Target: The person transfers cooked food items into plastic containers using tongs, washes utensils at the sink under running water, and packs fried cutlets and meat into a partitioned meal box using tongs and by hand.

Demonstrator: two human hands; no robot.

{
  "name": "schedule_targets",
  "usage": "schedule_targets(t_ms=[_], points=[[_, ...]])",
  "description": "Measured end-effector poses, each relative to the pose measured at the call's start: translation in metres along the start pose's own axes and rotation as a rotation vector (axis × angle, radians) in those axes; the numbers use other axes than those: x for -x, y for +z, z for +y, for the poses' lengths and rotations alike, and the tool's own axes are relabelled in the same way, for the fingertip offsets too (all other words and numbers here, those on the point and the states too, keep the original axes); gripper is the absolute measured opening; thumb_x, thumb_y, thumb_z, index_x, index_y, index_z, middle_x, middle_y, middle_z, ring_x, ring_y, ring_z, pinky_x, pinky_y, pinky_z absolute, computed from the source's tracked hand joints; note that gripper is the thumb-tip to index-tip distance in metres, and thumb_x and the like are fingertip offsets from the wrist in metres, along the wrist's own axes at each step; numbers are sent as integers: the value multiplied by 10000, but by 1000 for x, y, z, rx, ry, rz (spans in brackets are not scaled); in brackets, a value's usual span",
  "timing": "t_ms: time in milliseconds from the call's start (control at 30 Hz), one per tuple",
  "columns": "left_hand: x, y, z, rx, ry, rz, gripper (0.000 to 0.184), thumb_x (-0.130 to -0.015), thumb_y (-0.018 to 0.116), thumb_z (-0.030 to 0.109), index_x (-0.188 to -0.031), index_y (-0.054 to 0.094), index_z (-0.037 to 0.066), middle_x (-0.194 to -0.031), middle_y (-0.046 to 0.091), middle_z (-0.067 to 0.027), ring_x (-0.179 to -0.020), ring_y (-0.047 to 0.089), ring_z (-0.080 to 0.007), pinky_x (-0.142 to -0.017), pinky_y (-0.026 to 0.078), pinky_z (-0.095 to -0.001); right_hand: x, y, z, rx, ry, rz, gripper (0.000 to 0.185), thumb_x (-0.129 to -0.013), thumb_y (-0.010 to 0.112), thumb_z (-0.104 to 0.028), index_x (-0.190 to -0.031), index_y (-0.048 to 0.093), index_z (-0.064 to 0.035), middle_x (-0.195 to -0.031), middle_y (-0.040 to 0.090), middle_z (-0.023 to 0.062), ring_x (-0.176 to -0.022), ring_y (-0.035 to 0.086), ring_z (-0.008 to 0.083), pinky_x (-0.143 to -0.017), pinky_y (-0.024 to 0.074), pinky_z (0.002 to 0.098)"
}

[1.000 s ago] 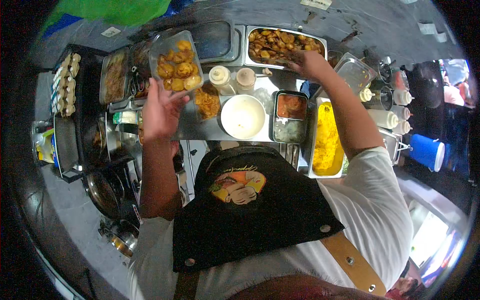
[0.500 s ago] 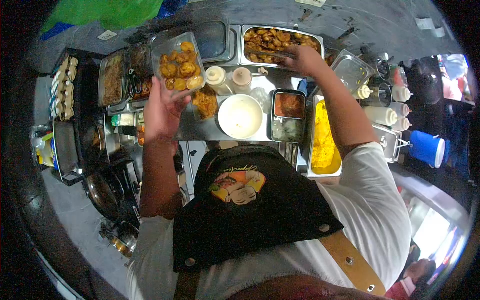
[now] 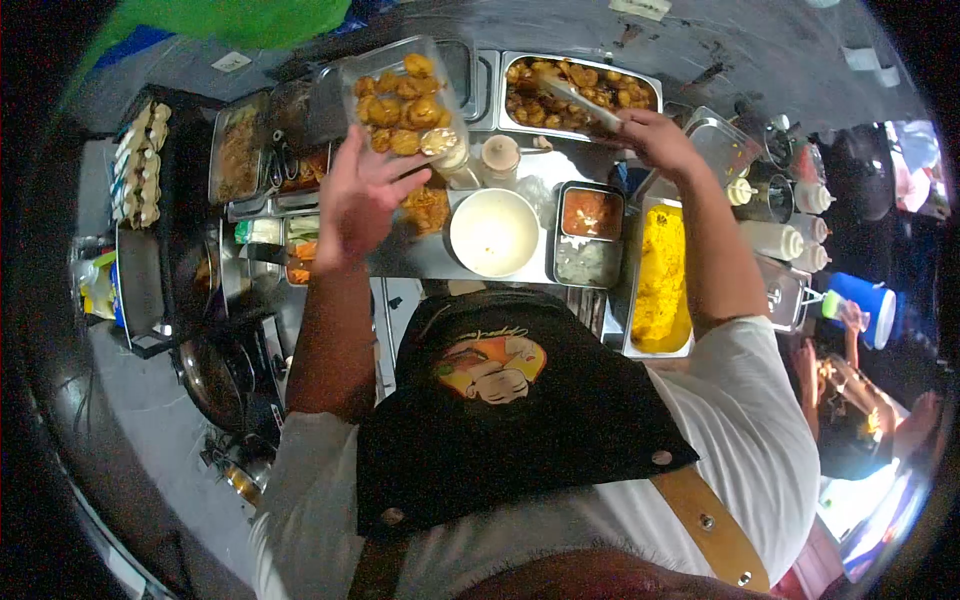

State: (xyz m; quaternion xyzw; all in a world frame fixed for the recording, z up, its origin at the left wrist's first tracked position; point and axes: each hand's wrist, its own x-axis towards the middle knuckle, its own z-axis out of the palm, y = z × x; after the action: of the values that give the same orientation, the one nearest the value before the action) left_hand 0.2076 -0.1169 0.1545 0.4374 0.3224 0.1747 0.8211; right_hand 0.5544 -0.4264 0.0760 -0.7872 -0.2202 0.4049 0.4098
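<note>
My left hand (image 3: 365,195) supports a clear plastic container (image 3: 352,88) by its near edge, tilted. Several golden-brown round pieces of food (image 3: 405,105) lie inside it. Some fingers are hidden beneath the container. My right hand (image 3: 657,143) is closed round a pair of tongs (image 3: 580,100), whose tips reach into a long metal pan (image 3: 655,92). Dark, glossy sauced pieces (image 3: 530,105) fill that pan. Between my arms stands a white bowl (image 3: 493,232) with a pale coating inside. Squeeze bottles (image 3: 500,158) stand just behind the bowl.
A metal tray of yellow food (image 3: 660,270) sits under my right forearm. Beside the bowl is a container with red sauce (image 3: 590,213) and a pale chopped food. More squeeze bottles (image 3: 775,240) stand right; egg cartons (image 3: 142,165) are left. Another person (image 3: 860,420) is at far right.
My left hand and the container have moved right and slightly up in view. My right hand has shifted right, and the tongs now show more plainly. Another person's arms have appeared at right.
</note>
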Motion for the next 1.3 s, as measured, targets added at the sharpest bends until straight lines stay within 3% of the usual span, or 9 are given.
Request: schedule_targets(t_ms=[200, 300, 400, 500, 700, 800, 900, 1200, 1300], points=[[-5, 23, 4, 186, -28, -117, 589, -1123, 413, 487, -1519, 445, 53, -1491, 574, -219, -1308, 618, -451, -964, 619, -545, 61, -37, -69, -119, -114, 55, 291, -997, 662, -230, -1238, 744, -89, -857, 662, -51, -579, 454, 27, -531, 344, 211], [-9, 38, 2, 205, -46, -140, 592, -1125, 402, 491, -1532, 427, 61, -1534, 541, -203, -1300, 621, -460, -966, 622, -531, 94, -35, -131, 82, -162, 37, 361, -977, 711, -267, -1239, 723, -19, -928, 721, 9, -809, 633, 125, -729, 518, 296], [-13, 51, -1, 197, -71, -184, 600, -1129, 402, 480, -1540, 409, 44, -1504, 555, -206, -1262, 647, -450, -968, 625, -523, 117, 3, -173, 247, -503, -7, 363, -955, 729, -240, -1227, 720, 0, -947, 762, 87, -849, 700, 206, -817, 562, 350], [-5, 68, 1, 170, -70, -168, 604, -1137, 404, 462, -1536, 405, 8, -1419, 601, -245, -1220, 676, -423, -957, 635, -497, 135, 30, -198, 656, -580, 61, 369, -919, 753, -222, -1209, 715, 3, -1117, 732, 262, -993, 729, 424, -897, 571, 454], [-12, 52, -5, 305, -111, -298, 601, -1133, 421, 468, -1527, 419, 14, -1445, 597, -201, -1186, 691, -406, -935, 634, -498, 145, 30, -205, 767, -712, 95, 389, -909, 773, -232, -1233, 698, -30, -1147, 726, 234, -1014, 700, 453, -875, 574, 488], [-8, 53, -5, 228, -100, -243, 594, -1126, 450, 463, -1526, 425, 24, -1460, 588, -176, -1172, 695, -403, -917, 635, -504, 150, 31, -214, 869, -782, 132, 404, -878, 778, -85, -1258, 659, -17, -1047, 669, 220, -942, 661, 463, -782, 542, 480], [-7, 52, -8, 158, -125, -189, 596, -1121, 472, 468, -1522, 428, 28, -1453, 585, -188, -1143, 705, -402, -906, 635, -508, 156, 32, -224, 969, -779, 135, 415, -869, 765, -78, -1269, 658, -42, -1063, 676, 192, -947, 664, 457, -778, 537, 500], [2, 53, -10, 102, -128, -135, 620, -1107, 509, 480, -1513, 422, 19, -1400, 600, -238, -1067, 718, -415, -883, 639, -515, 159, 29, -242, 1027, -712, 75, 363, -899, 748, -111, -1246, 674, -32, -1051, 681, 178, -903, 682, 440, -770, 544, 487], [2, 51, -13, 127, -118, -145, 635, -1105, 498, 503, -1507, 422, 18, -1403, 592, -258, -1082, 710, -419, -899, 630, -514, 155, 27, -239, 934, -694, 59, 385, -887, 777, -214, -1217, 713, -26, -1098, 740, 221, -1000, 693, 463, -886, 571, 515]])
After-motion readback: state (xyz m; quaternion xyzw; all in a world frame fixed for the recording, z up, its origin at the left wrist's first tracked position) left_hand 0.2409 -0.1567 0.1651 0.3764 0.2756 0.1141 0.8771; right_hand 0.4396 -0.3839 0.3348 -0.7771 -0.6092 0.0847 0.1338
